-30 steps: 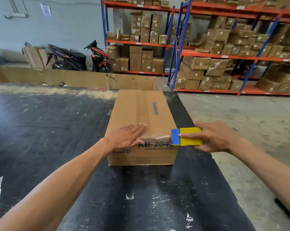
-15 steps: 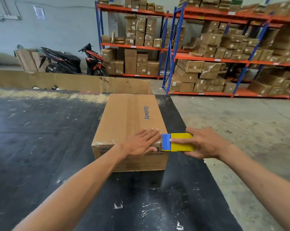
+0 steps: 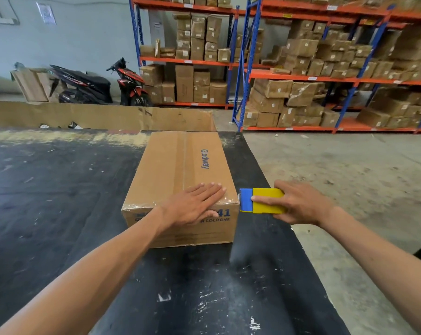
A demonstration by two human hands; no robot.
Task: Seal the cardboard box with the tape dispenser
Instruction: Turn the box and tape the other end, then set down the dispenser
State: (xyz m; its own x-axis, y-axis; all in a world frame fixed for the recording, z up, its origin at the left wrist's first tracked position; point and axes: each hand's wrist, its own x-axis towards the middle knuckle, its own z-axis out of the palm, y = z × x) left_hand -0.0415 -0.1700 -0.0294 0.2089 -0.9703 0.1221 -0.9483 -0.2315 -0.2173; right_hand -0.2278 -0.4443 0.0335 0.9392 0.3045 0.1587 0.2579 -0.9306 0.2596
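Note:
A closed brown cardboard box point(image 3: 180, 170) printed "Glodway" lies lengthwise on the black table point(image 3: 59, 201). Clear tape runs down its top seam and across its near top edge. My left hand point(image 3: 192, 204) lies flat on the box's near right corner, fingers spread, thumb over the front face. My right hand point(image 3: 299, 204) grips a blue and yellow tape dispenser point(image 3: 260, 200) just off the box's near right corner, its blue end toward the box.
The table's right edge runs close beside the box, with concrete floor point(image 3: 349, 177) beyond. A long cardboard sheet point(image 3: 95, 116) stands behind the table. Shelving racks point(image 3: 301, 76) full of boxes and a parked motorbike point(image 3: 83, 85) are farther back.
My right hand drew the dispenser rightward past the box's near right corner. My left hand slid right along the taped near edge toward that corner.

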